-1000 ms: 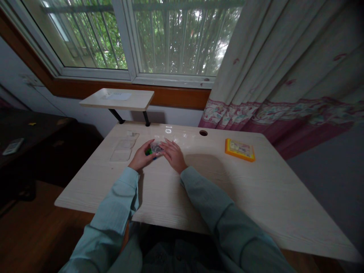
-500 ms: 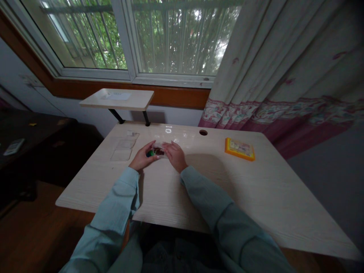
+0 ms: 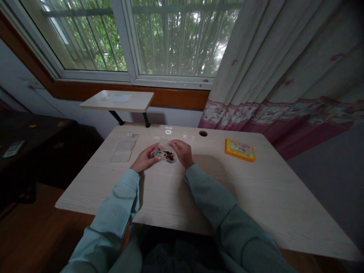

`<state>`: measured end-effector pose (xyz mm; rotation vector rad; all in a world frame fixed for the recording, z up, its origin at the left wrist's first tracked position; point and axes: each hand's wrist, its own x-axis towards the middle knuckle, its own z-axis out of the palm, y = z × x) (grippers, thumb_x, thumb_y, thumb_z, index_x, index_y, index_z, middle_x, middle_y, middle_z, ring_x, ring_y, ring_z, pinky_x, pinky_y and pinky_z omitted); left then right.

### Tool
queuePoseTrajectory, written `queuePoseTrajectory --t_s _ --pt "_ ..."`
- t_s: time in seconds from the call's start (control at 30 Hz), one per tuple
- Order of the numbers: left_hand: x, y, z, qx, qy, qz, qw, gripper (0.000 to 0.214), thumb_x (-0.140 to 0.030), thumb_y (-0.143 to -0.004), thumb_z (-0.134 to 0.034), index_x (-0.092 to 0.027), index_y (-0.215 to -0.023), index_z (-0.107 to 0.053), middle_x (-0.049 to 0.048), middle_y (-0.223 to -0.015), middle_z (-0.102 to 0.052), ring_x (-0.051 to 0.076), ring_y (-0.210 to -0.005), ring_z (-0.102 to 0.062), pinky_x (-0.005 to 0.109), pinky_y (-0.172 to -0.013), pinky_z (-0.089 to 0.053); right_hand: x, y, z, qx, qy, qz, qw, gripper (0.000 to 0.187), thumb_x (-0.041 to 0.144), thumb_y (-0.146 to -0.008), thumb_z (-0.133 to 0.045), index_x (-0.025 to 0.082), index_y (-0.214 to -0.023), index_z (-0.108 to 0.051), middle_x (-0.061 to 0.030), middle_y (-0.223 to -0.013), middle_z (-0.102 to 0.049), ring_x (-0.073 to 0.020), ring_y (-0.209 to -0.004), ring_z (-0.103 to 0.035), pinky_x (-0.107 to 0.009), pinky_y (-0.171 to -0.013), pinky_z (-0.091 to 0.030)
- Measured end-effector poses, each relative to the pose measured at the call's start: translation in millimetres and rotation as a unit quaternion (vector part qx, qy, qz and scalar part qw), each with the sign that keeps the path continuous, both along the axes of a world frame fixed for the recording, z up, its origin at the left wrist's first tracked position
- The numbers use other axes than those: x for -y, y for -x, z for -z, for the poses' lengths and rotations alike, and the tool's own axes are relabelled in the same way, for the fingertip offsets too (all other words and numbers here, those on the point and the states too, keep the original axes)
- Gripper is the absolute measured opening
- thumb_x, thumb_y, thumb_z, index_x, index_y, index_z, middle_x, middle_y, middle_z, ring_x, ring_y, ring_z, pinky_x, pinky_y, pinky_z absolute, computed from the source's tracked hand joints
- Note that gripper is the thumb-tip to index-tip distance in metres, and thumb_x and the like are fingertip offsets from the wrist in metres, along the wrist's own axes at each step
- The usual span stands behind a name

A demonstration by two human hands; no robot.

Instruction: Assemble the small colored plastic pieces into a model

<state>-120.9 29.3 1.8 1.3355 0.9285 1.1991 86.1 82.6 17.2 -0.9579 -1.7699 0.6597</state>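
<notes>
A small clear plastic box is held above the middle of the desk, tilted so that its inside shows. Several tiny dark red-brown pieces lie in it, mostly toward its right side. My left hand grips the box's left side, where a bit of green shows by the fingers. At the upper right edge, the fingers of my right hand are pinched on the box, maybe on a raised clear lid; that part is too faint to tell.
Flat clear plastic cases lie on the desk to the left. An orange-yellow box lies at the right, near a round cable hole. A raised shelf with a paper on it stands at the back left, under the window.
The clear box has tipped and come into fuller view, with its dark pieces now spread out and visible. My right hand has moved slightly right and its fingers have curled at the box's edge.
</notes>
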Motion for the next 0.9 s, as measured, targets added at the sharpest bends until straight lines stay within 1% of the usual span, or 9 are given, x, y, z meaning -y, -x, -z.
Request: queuePoseTrajectory --t_s 0.1,0.2,0.3,0.4,0.53,0.67,0.77,0.83,0.9 --pt "3.1 2.7 -5.5 0.035 0.023 0.009 0.999 0.081 -0.036 -0.066 -0.082 -0.015 -0.137 -0.049 0.0162 -0.135 -0.057 0.03 -0.122 -0.056 0.044 -0.107 -0.041 -10.6 -7.0 -9.4 -0.069 0.112 -0.05 0.99 0.033 0.051 -0.087 -0.055 0.02 -0.087 -0.067 -0.0045 -0.082 -0.072 -0.0166 -0.077 -0.069 -0.027 -0.07 -0.056" --pt "5.6 7.0 -10.4 0.078 0.035 0.004 0.996 0.075 -0.039 -0.068 -0.081 -0.015 -0.134 -0.053 0.0155 -0.134 -0.058 0.028 -0.12 -0.058 0.041 -0.106 -0.042 -17.2 -12.3 -18.5 -0.082 0.255 -0.098 0.958 0.035 0.052 -0.083 -0.062 0.017 -0.079 -0.064 -0.0046 -0.073 -0.07 -0.0143 -0.063 -0.067 -0.022 -0.052 -0.053" --pt "7.2 9.7 -14.2 0.129 0.046 0.016 0.99 0.068 -0.04 -0.071 -0.079 -0.016 -0.131 -0.057 0.0156 -0.14 -0.053 0.028 -0.119 -0.059 0.04 -0.106 -0.042 -16.8 -17.5 -27.3 -0.064 0.35 -0.148 0.923 0.033 0.047 -0.083 -0.064 0.015 -0.077 -0.063 -0.0061 -0.072 -0.07 -0.013 -0.059 -0.065 -0.021 -0.048 -0.054" --pt "7.2 10.7 -16.0 0.169 0.05 0.023 0.984 0.06 -0.041 -0.078 -0.073 -0.015 -0.129 -0.057 0.0158 -0.143 -0.049 0.028 -0.122 -0.057 0.041 -0.109 -0.04 -11.6 -22.4 -34.8 -0.051 0.402 -0.207 0.891 0.026 0.039 -0.084 -0.064 0.014 -0.085 -0.065 -0.0085 -0.081 -0.073 -0.0156 -0.068 -0.069 -0.022 -0.05 -0.056" --pt "4.5 10.6 -15.2 0.184 0.054 -0.02 0.981 0.05 -0.039 -0.084 -0.065 -0.016 -0.128 -0.057 0.0146 -0.139 -0.054 0.029 -0.123 -0.056 0.045 -0.111 -0.039 -3.9 -18.5 -39.1 -0.017 0.447 -0.279 0.85 0.024 0.03 -0.078 -0.069 0.015 -0.096 -0.067 -0.01 -0.094 -0.073 -0.0208 -0.088 -0.07 -0.027 -0.058 -0.061" --pt "0.7 8.6 -12.5 0.187 0.055 -0.067 0.979 0.049 -0.038 -0.085 -0.062 -0.017 -0.129 -0.055 0.0136 -0.135 -0.058 0.029 -0.121 -0.058 0.047 -0.106 -0.044 1.6 2.6 -35.1 0.015 0.479 -0.26 0.838 0.024 0.019 -0.072 -0.072 0.017 -0.096 -0.067 -0.0054 -0.086 -0.073 -0.0187 -0.083 -0.069 -0.031 -0.062 -0.062" --pt "-2.8 7.1 -8.7 0.172 0.035 -0.106 0.979 0.049 -0.041 -0.087 -0.058 -0.017 -0.129 -0.053 0.014 -0.133 -0.059 0.028 -0.12 -0.059 0.046 -0.104 -0.046 4.5 21.1 -31.2 -0.007 0.468 -0.254 0.846 0.012 0.017 -0.074 -0.068 0.016 -0.086 -0.067 -0.0034 -0.075 -0.07 -0.0164 -0.073 -0.068 -0.031 -0.059 -0.062" --pt "-5.6 7.2 -4.9 0.144 0.012 -0.14 0.979 0.052 -0.047 -0.088 -0.055 -0.019 -0.132 -0.05 0.0141 -0.135 -0.057 0.027 -0.121 -0.058 0.045 -0.103 -0.047 5.7 31.5 -29.7 -0.025 0.447 -0.242 0.861 0.002 0.017 -0.076 -0.065 0.016 -0.077 -0.067 -0.0032 -0.07 -0.069 -0.0157 -0.068 -0.067 -0.031 -0.058 -0.062" --pt "-8.7 8.5 -0.6 0.108 -0.009 -0.185 0.977 0.057 -0.053 -0.089 -0.051 -0.021 -0.136 -0.046 0.0134 -0.138 -0.055 0.026 -0.123 -0.057 0.045 -0.101 -0.047 5.3 40.0 -28.5 -0.037 0.428 -0.221 0.876 0.006 0.016 -0.077 -0.064 0.016 -0.071 -0.066 -0.0038 -0.067 -0.068 -0.0161 -0.065 -0.068 -0.031 -0.058 -0.062"
